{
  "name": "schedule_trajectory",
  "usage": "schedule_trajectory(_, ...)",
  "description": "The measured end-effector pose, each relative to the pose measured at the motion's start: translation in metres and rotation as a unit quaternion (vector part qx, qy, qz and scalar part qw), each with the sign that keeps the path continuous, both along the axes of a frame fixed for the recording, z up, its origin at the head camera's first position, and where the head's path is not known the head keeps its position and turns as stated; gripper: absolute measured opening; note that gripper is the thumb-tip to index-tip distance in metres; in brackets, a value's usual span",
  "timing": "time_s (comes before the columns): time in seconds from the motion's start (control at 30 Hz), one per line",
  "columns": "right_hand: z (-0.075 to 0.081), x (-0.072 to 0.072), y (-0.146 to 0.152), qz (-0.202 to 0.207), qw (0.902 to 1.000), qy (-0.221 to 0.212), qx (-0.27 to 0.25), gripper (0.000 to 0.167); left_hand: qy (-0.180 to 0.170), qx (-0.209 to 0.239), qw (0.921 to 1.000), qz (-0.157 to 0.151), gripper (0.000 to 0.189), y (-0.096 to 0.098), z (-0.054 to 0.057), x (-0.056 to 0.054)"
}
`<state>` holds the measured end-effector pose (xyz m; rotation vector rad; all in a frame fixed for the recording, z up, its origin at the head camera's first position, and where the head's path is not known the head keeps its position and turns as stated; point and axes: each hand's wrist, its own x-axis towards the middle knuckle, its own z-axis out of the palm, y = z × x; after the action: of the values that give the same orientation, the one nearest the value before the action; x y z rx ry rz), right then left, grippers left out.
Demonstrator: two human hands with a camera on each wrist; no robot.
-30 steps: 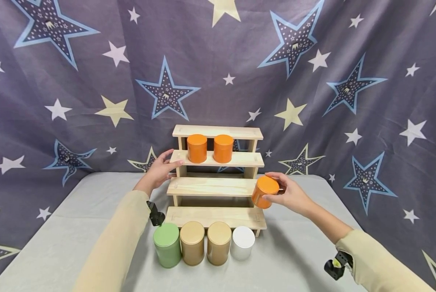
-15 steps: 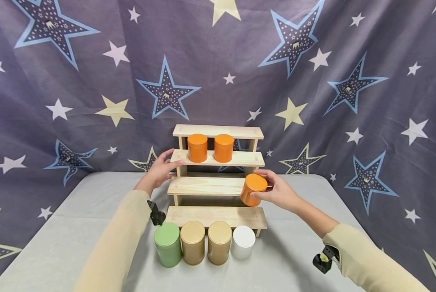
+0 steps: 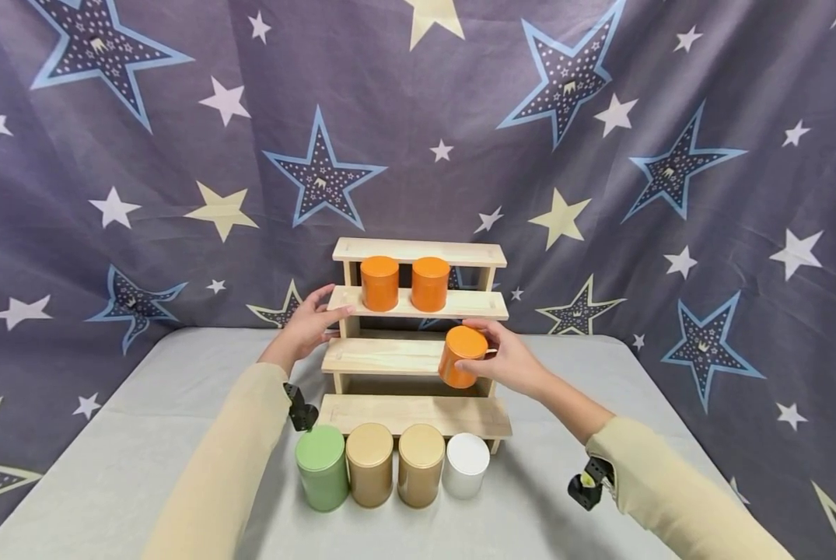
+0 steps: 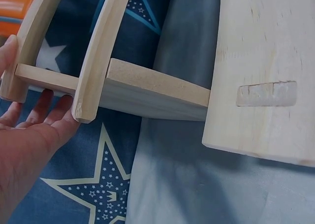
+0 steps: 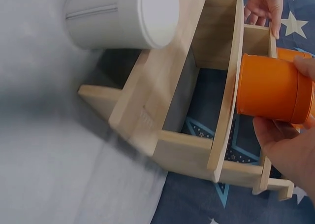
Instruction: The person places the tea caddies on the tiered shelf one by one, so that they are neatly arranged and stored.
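Observation:
My right hand [image 3: 512,362] grips an orange tin [image 3: 459,356] from its right side, thumb in front. Slightly tilted, the tin overlaps the right part of the second step from the bottom in the head view. In the right wrist view this tin [image 5: 268,88] is close to the step edges, its lid end toward the fingers. A four-step wooden display stand [image 3: 404,414] is held at its left end by my left hand [image 3: 306,327]. The left wrist view shows that hand [image 4: 37,140] with its thumb at a step's end and fingers underneath.
Two more orange tins, one left [image 3: 379,285] and one right [image 3: 429,285], stand on the third step up. Before the stand, a green tin [image 3: 322,470], two gold tins [image 3: 369,469] and a white tin [image 3: 465,467] line the grey-covered table [image 3: 571,443]. Behind hangs a star-patterned cloth [image 3: 418,117].
My right hand has carried the orange tin leftward and slightly up, from the stand's right end to over the second step. My left hand has stayed at the stand's left end.

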<state>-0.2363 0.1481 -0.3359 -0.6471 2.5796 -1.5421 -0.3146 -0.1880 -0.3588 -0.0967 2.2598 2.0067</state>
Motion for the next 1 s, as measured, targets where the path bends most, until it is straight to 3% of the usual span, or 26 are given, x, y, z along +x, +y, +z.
schedule_trajectory(0.23,0.002,-0.006,-0.018,0.018,0.9997,-0.004,-0.016,0.067,0.000,0.004,1.0000,-0.005,0.085,0.000,0.000,-0.001)
schedule_trajectory(1.0,0.013,-0.019,-0.067,0.015,0.9998,0.006,-0.013,0.071,0.002,0.002,1.0000,-0.006,0.086,-0.001,0.000,0.000)
